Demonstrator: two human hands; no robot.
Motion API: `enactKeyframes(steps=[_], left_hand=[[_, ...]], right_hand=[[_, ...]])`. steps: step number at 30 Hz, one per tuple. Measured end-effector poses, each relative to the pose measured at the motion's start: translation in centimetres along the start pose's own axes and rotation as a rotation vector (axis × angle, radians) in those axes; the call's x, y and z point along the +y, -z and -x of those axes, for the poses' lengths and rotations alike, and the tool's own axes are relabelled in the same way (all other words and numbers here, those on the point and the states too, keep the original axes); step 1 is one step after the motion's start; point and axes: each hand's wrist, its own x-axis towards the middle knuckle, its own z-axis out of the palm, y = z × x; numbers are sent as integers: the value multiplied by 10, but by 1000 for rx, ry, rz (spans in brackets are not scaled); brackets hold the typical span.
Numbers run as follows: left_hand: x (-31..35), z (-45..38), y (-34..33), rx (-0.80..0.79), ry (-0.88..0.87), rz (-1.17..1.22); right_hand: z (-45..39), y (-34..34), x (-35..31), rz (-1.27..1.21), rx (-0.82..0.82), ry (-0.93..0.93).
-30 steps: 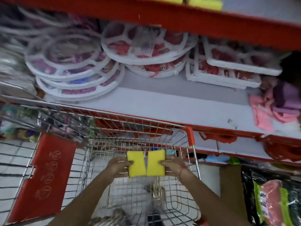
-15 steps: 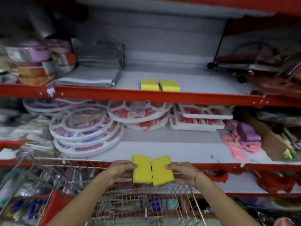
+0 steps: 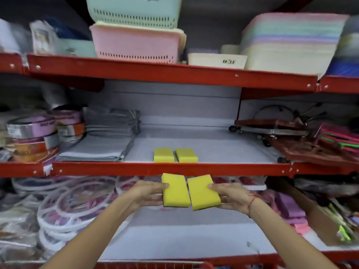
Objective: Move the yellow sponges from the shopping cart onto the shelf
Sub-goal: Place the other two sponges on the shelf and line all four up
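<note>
**A:** Where are the yellow sponges?

**B:** Two are held in the air, side by side and almost touching, just below the red front edge of the middle shelf (image 3: 171, 168). The left hand (image 3: 147, 194) has its grip closed on the left sponge (image 3: 175, 190); the right hand (image 3: 231, 197) has its grip closed on the right sponge (image 3: 203, 192). Two more sponges (image 3: 175, 155) lie side by side on that shelf, near its front edge, directly above the held pair.

**A:** What surrounds them on the shelf?

**B:** To their left, a stack of grey folded cloths (image 3: 101, 144), then tape rolls (image 3: 33, 133) further left. To their right, well apart, dark red trays (image 3: 287, 140). Above the shelf, a pink basket (image 3: 136, 43) sits under a mint-green one. Below the shelf, round white hangers (image 3: 71, 206) lie left of the hands. A red strip of the shopping cart (image 3: 155, 265) shows at the bottom.
</note>
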Motion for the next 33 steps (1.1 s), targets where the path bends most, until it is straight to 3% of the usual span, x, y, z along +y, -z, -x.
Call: enactKeyframes(steps=[8, 17, 25, 33], left_hand=[[80, -42, -48, -25, -113, -4], [133, -112, -106, 68, -151, -141], [133, -151, -139, 137, -150, -452], [136, -152, -148, 271, -265, -1013]], right_hand=[[-37, 53, -78, -23, 43, 106], [-98, 108, -119, 56, 166, 119], [-135, 127, -114, 250, 244, 45], [-138, 127, -112, 522, 309, 26]])
